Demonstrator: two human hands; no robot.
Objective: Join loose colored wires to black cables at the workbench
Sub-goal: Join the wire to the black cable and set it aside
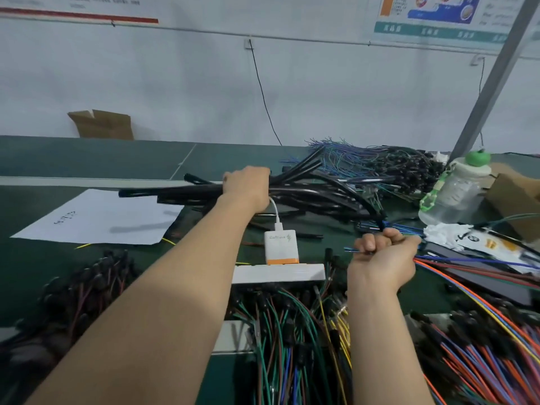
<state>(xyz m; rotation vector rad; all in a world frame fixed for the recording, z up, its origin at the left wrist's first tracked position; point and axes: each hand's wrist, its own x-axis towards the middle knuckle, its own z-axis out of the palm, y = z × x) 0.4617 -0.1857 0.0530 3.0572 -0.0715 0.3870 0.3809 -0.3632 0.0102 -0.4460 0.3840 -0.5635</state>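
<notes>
Green table (43, 159) against a white wall (175, 83). Wall posters (432, 13) are blurred and unreadable. Far left, behind the table, is a cardboard box (100, 125) with flaps open, contents hidden. White paper (102, 217) lies flat on the table with a short handwritten line, not legible. The person's left hand (247, 185) reaches forward, grip curled over the black cables (306, 194) piled mid-table. Nearer is a white charger (281, 247) with an orange base, grey logo and lightning mark, letters too soft to read; it stands on a white power strip (277, 273). Green and brown leads (277, 331) are heaped below the strip. The right hand (382, 258) has its grip fisted round thin blue colored wires (355, 250), ends poking out left of the fist. On the right is a clear bottle (454, 194) with green cap and strap, contents cannot tell. A brown carton (514, 200) sits at the right edge, inside unseen. An orange, blue and yellow wire bundle (482, 346) fans across the bottom right.
</notes>
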